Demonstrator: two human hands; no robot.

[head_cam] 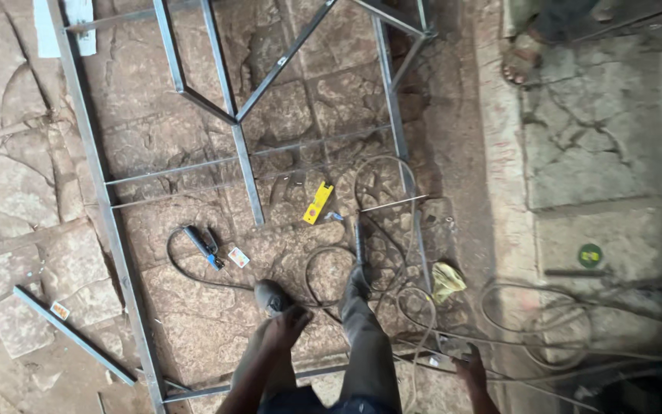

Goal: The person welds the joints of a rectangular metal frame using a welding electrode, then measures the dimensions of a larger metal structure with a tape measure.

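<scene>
Both hands hang loose and hold nothing: left hand (285, 326) by the knee, right hand (470, 366) over cables (530, 337), beside the frame (247, 176).

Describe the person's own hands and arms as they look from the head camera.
Both the left hand and the right hand are bare: no gloves, and no rings, watch or bands that can be made out. The forearms are bare too, with no sleeve reaching into view. Finer detail is too small to tell.

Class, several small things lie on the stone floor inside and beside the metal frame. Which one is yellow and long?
The yellow level, lying beside the frame's centre bar. The rag is yellowish but crumpled; the disc is green and round.
</scene>
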